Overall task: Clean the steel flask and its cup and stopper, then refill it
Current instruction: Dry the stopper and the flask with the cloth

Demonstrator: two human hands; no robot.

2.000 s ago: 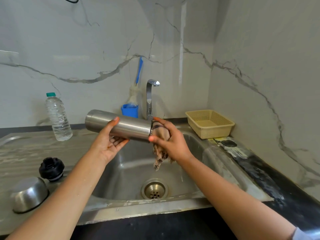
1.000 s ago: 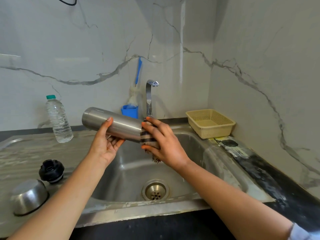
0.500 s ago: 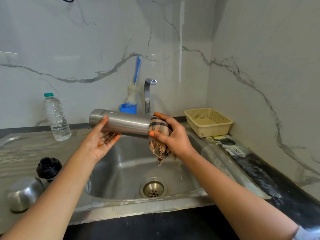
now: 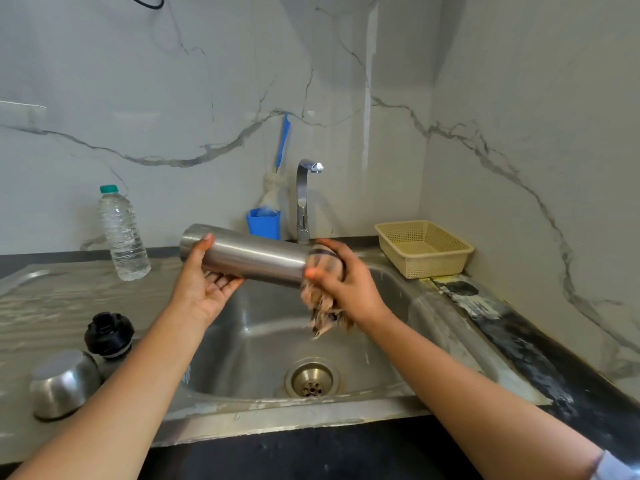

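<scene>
The steel flask (image 4: 256, 258) lies nearly level above the sink (image 4: 242, 341), its left end a little higher. My left hand (image 4: 204, 289) holds that left end from below, thumb over the top. My right hand (image 4: 349, 289) grips a checked cloth (image 4: 322, 310) wrapped round the flask's right end, and the cloth's frayed tail hangs down. The flask's mouth is hidden by cloth and hand. The black stopper (image 4: 109, 334) and the upturned steel cup (image 4: 64, 384) stand on the draining board at the left.
A clear water bottle (image 4: 123, 233) stands at the back left. Behind the basin are the tap (image 4: 304, 199) and a blue holder (image 4: 264, 223) with a brush. A beige basket (image 4: 424, 249) sits at the back right. The drain (image 4: 311, 377) is open below.
My right hand slid the cloth leftward along the flask's body, then back to its right end, turning around it. My left hand kept its hold while the flask shifted slightly.
</scene>
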